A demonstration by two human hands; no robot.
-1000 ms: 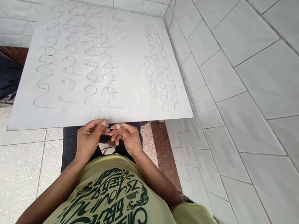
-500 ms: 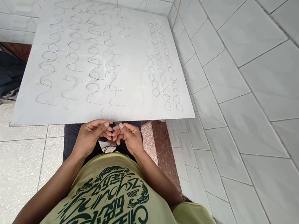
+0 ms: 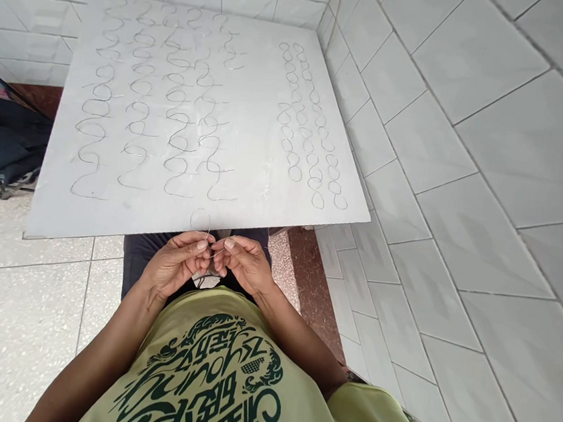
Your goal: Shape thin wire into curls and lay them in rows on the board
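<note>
My left hand (image 3: 176, 264) and my right hand (image 3: 246, 263) meet fingertip to fingertip just below the near edge of a white board (image 3: 243, 193). Both pinch a thin piece of wire (image 3: 201, 218), whose round loop rises above my fingers over the board's edge. On the board lie several rows of bent wavy wire pieces (image 3: 172, 105) at the left and middle. Chains of small wire loops (image 3: 310, 133) lie along its right side.
A white tiled wall (image 3: 468, 157) rises close on the right. Speckled floor tiles (image 3: 9, 316) spread to the left. A dark bag on a wheeled frame (image 3: 2, 141) stands at the far left. My dark-trousered legs (image 3: 140, 263) are under the board.
The wire between my fingers has been bent round: a loop now stands above my fingertips. My hands stay together at the board's edge, and the view has shifted slightly.
</note>
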